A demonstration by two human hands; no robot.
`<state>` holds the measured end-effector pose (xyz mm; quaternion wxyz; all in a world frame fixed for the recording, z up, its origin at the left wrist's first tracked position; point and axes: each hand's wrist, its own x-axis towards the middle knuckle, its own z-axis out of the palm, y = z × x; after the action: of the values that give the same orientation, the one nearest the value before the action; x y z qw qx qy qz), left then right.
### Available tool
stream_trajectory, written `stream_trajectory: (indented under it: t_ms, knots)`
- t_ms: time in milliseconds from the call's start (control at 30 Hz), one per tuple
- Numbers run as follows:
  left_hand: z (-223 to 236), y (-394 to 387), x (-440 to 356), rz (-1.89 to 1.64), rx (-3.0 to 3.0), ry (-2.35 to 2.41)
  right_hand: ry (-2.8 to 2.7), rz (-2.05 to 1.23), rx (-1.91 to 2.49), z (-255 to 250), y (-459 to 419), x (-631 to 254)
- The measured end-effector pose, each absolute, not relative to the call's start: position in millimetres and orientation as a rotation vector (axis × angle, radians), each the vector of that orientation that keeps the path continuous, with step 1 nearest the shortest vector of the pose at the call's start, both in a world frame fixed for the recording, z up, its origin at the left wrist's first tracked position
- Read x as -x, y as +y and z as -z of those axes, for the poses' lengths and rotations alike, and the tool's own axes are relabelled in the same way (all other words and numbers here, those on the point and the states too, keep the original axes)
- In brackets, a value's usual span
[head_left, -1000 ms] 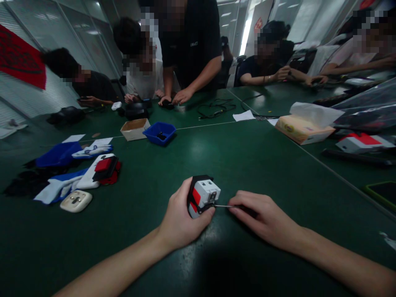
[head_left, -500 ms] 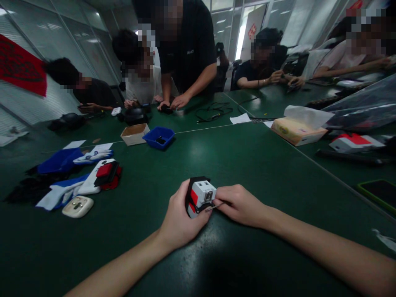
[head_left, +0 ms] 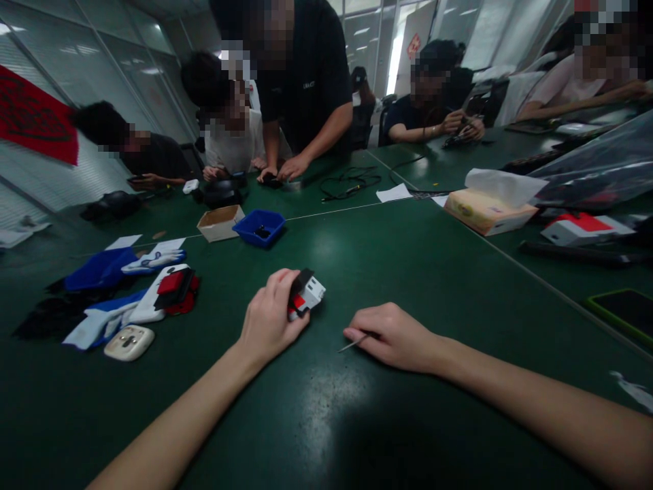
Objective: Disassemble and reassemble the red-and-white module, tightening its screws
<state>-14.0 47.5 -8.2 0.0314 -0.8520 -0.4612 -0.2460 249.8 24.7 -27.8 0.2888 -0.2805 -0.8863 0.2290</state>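
My left hand [head_left: 273,306] is closed around a small white-and-red device [head_left: 313,292] with a black part along its far side. Two small dark slots show on the device's white face, and fingers cover much of the rest. To the right, apart from the device, my right hand [head_left: 390,337] pinches a thin metal tool [head_left: 353,342]. The tool's slim shaft points left and down toward the table; its other end is hidden in the fist, so its kind is unclear.
A blue tray [head_left: 260,228] with small black pieces stands ahead beside an open cardboard box [head_left: 220,223]. Gloves [head_left: 109,316], a red-and-black item [head_left: 176,289] and a cream-coloured object [head_left: 129,342] lie left. A tissue box [head_left: 490,211] sits right. Several people work across the green table [head_left: 367,258].
My left hand has moved left and slightly away with the device, turning it. The metal tool in my right hand is now separate from the device; that hand has barely moved.
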Motion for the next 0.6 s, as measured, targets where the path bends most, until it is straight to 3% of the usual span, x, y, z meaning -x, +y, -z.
stream_trajectory:
  t_ms: [133, 267, 600]
  knots:
    - [-4, 69, 36, 0.353, 2.360, -1.553, -2.413, -0.619, 0.734, 26, 23, -252]
    - [-14, 82, 52, 0.185, 2.133, -1.756, -2.433, -0.614, 0.727, 27, 23, -253]
    - [-11, 131, 65, 0.235, 1.800, -2.024, -2.437, -0.578, 0.731, 29, 22, -254]
